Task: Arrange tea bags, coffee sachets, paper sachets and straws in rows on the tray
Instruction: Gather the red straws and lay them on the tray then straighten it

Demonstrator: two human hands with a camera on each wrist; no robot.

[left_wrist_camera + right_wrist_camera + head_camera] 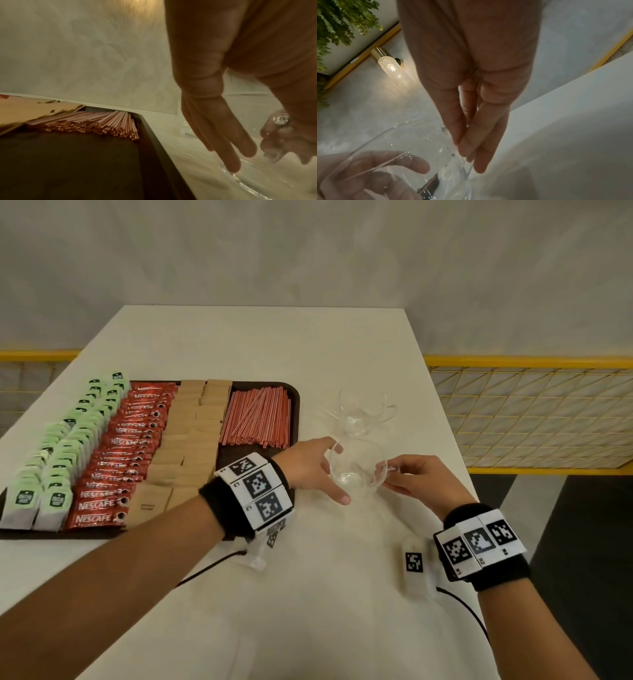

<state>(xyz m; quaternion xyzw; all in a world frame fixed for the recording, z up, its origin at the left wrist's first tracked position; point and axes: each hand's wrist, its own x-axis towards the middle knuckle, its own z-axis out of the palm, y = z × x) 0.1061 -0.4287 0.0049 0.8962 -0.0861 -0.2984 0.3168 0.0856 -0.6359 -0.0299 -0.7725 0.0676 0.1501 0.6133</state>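
Observation:
The dark tray sits at the table's left and holds rows of green tea bags, red coffee sachets, brown paper sachets and red straws. Right of the tray stands a clear glass cup. My left hand touches its left side with straight, spread fingers. My right hand pinches the cup's handle between thumb and fingers. The straws lie against the tray's right wall.
A second clear glass cup stands just behind the first. A white tagged block with a cable lies near my right wrist. The table's right edge is close, with a yellow mesh railing beyond it.

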